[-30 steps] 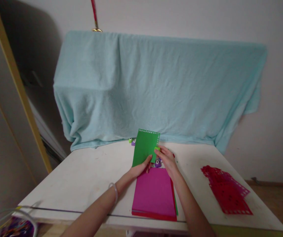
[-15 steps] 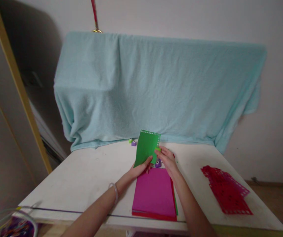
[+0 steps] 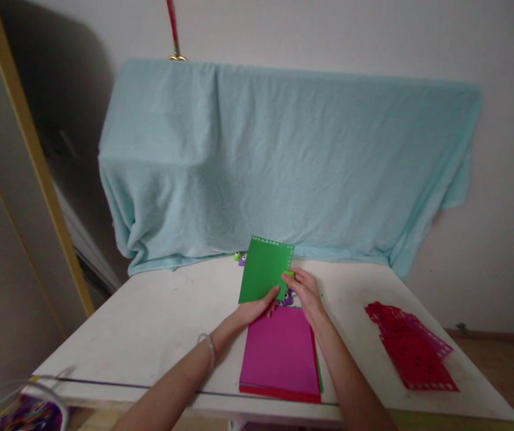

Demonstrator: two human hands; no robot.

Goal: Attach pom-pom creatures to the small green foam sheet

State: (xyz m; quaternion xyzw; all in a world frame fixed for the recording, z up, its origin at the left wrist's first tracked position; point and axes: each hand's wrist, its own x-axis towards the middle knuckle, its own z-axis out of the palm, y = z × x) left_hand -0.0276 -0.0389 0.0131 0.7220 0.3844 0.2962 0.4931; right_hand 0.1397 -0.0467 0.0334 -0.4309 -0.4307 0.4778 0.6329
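Observation:
My left hand pinches the lower edge of a green paper sheet and holds it upright above the table. Small holes run along the sheet's top and right edges. My right hand is closed on a small green punch clamped at the sheet's right edge. Just below the hands lies a stack of paper with a magenta sheet on top and red and green edges showing beneath. A small purple punch lies between my hands.
The white table stands against a wall, with a light blue cloth draped behind it. Punched red sheets lie at the right. Small green and purple punches sit behind the green sheet. A wire basket is at lower left.
The green sheet has tilted slightly and shifted in my left hand; the right hand stays at its right edge with the punch.

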